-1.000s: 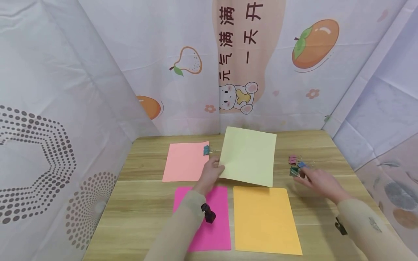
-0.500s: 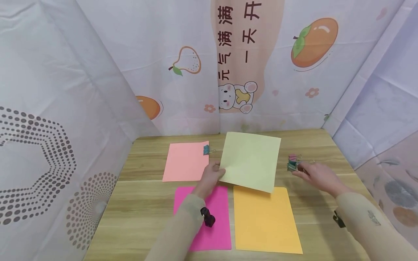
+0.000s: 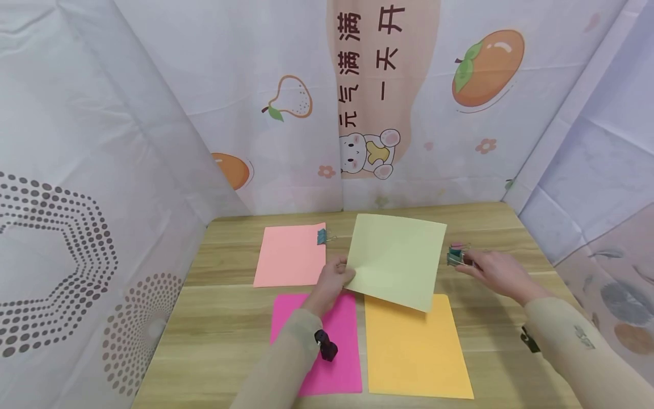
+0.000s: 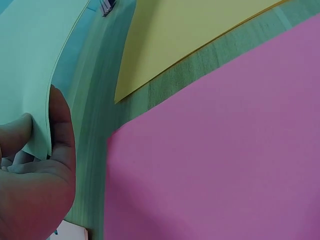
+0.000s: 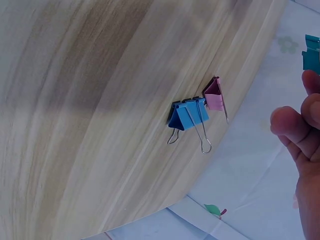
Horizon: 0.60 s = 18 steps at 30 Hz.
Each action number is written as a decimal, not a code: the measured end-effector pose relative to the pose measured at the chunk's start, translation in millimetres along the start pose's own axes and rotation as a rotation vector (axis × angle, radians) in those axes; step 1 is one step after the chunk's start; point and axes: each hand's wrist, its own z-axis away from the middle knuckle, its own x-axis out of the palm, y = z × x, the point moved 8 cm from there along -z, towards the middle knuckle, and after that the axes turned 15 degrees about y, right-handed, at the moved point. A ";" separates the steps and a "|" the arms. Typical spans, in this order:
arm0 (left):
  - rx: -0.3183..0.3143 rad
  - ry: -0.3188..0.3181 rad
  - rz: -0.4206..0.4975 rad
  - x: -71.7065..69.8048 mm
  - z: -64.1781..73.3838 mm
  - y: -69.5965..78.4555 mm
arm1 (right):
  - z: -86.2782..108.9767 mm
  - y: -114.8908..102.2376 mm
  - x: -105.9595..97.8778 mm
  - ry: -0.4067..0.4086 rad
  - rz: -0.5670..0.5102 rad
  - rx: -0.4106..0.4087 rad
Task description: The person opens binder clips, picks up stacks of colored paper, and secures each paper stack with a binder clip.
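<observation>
My left hand pinches the lower left corner of a pale yellow sheaf of paper. In the left wrist view the thumb presses on its face and the fingers lie behind, with two layered edges showing. The paper is raised and tilted, its lower right corner overhanging an orange-yellow sheet. To its right, my right hand holds a teal binder clip between thumb and fingers, clear of the tabletop. That clip is cut off by the frame edge in the right wrist view.
A blue binder clip and a pink binder clip lie on the wooden table. Salmon paper at the back left bears another teal clip. Magenta paper lies under the left forearm. Printed curtains enclose the table.
The pale yellow paper has swung down and rightward over the orange-yellow sheet. My right hand has lifted the teal clip away from the other clips and moved slightly left.
</observation>
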 end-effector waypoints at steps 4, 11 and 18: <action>0.006 -0.020 0.024 1.6 0.0 -1.5 | -1.5 -1.1 0.2 -0.001 -0.009 -0.004; 0.013 -0.027 0.031 3.0 -0.5 -4.2 | -4.7 -0.4 1.1 -0.035 -0.039 0.020; 0.010 -0.022 0.039 3.7 1.8 -3.9 | -8.1 -0.5 1.3 -0.075 -0.059 0.057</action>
